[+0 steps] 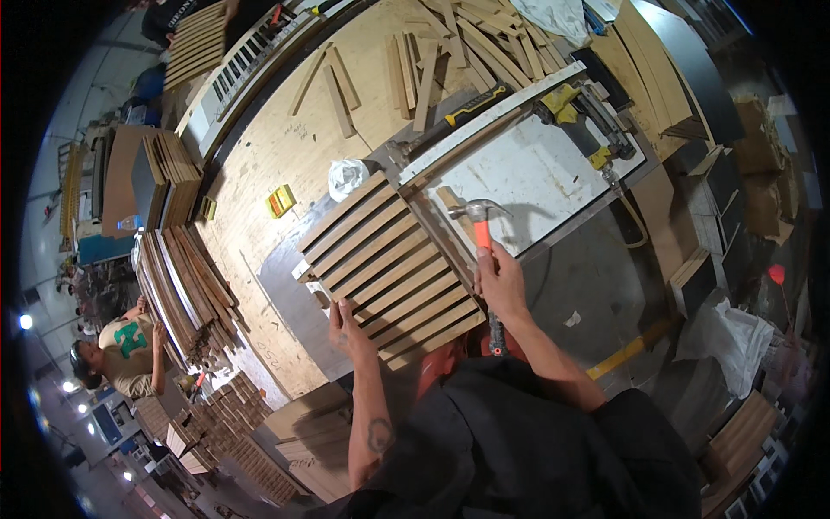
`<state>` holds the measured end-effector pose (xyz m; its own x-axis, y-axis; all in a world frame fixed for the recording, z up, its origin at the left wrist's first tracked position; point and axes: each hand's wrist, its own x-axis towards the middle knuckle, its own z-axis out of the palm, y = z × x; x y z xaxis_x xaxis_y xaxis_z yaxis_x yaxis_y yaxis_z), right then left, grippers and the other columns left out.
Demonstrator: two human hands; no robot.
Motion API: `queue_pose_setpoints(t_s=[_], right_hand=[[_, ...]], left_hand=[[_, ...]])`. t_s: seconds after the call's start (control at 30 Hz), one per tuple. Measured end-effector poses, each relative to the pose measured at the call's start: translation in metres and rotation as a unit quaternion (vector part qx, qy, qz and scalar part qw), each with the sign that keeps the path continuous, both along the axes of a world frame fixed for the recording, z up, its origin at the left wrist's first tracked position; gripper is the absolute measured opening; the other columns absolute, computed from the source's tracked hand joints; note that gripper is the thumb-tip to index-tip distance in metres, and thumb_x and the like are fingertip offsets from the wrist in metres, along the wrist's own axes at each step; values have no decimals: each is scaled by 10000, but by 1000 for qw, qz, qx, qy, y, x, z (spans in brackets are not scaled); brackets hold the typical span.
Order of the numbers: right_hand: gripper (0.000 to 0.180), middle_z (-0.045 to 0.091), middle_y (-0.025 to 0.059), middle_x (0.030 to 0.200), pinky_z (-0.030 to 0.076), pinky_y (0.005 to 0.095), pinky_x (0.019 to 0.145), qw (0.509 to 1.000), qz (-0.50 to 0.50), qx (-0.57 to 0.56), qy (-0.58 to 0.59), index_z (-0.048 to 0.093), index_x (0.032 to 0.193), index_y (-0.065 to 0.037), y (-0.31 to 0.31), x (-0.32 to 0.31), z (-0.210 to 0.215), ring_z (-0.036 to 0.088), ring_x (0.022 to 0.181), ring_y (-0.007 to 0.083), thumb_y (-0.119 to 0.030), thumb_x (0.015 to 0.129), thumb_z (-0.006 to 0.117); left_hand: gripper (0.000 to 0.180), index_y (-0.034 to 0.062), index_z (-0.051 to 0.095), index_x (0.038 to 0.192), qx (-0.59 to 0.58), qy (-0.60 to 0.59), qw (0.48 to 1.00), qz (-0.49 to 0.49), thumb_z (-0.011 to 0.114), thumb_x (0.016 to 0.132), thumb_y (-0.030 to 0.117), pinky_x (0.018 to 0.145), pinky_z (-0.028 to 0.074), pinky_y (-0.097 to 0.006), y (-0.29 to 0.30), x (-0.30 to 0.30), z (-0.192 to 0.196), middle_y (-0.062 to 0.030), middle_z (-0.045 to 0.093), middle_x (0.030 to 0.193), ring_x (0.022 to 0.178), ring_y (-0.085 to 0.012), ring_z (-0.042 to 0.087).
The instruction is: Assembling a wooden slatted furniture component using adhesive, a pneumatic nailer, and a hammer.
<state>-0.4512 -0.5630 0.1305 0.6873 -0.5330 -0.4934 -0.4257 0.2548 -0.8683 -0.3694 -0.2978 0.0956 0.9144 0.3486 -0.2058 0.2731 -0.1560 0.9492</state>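
Observation:
A slatted wooden panel (389, 259), with parallel light-brown slats and dark gaps, lies on the workbench in front of me. My left hand (347, 333) is closed on its near left edge, fingertips against the slat ends. In my right hand (501, 281) is a claw hammer (482, 227), gripped by its orange and black handle just right of the panel. The metal head points away from me, above a short wooden strip (456, 206) next to the panel's right edge.
Beyond the panel lie a yellow-handled hammer (471, 105), a yellow-black nail gun (577, 121) on a white board (527, 173), and loose strips (484, 43). A white plastic bag (347, 179) and small yellow box (280, 201) sit leftward. Another person (130, 342) stands at far left by stacked slats.

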Motion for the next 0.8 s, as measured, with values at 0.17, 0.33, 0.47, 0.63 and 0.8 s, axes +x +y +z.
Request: queue_pose_setpoints(t_s=[0.17,0.33,0.47,0.63,0.8], right_hand=[[271,538,10,618,430,271,451,1000,1,8,10,603,1101,-6,-6,-20,-4,526,495,89,-246,1046,489],[270,555,62,577,453,314,488,998,42,8,36,578,986,8,4,-26,-2,547,475,136,-249,1032,508],[260,583,104,618,471,345,531,998,33,50,28,575,1005,12,8,-22,3,579,517,198,-240,1026,515],[267,587,182,715,470,408,628,995,73,-67,5,569,1038,15,19,-22,-20,600,649,295,-247,1015,524],[286,578,216,726,462,412,631,999,33,-33,16,573,1038,18,16,-19,-19,547,637,356,-262,1009,526]], left_hand=[[493,-92,576,1296,49,15,994,-99,669,968,264,758,409,-256,18,-5,-5,0,544,899,837,-107,480],[482,-73,590,1278,36,9,999,-24,684,956,273,725,375,-231,2,-8,-2,16,487,859,798,-104,441],[482,-74,617,1230,33,-6,999,-19,705,939,300,725,411,-233,2,-8,-4,4,531,865,809,-108,485],[495,-33,636,1232,59,67,996,-9,735,907,327,697,474,-255,5,-8,-7,-27,622,932,819,-124,558],[481,-46,636,1229,61,49,997,-10,734,911,302,760,462,-246,13,-8,-15,-66,656,1029,873,-141,571]])
